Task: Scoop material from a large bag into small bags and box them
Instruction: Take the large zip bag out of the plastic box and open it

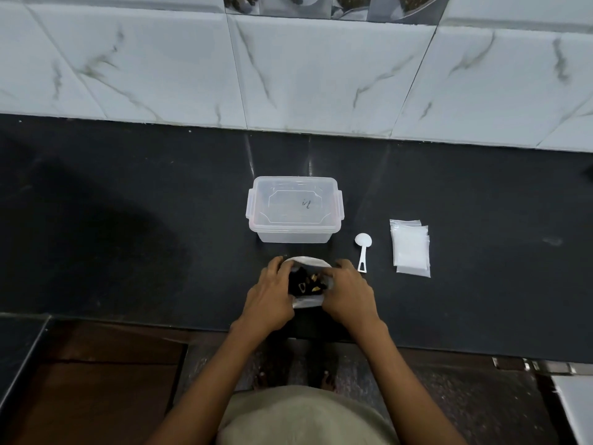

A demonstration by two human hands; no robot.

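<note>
1. Both my hands grip the large bag [306,303] at the near edge of the dark desk [128,236]: my left hand [268,298] clasps its left side, my right hand [348,298] its right side, holding the mouth spread.
2. Inside the bag I see dark material [303,281] with a few tan bits.
3. Just beyond the bag stands a clear plastic box [293,210], lid off, nothing visible in it.
4. To the right of the bag lies a white scoop [363,248], bowl away from me, untouched.
5. Farther right, apart from the scoop, a stack of small clear bags [410,248] lies flat.
6. Marbled wall tiles [321,75] rise behind the desk.
</note>
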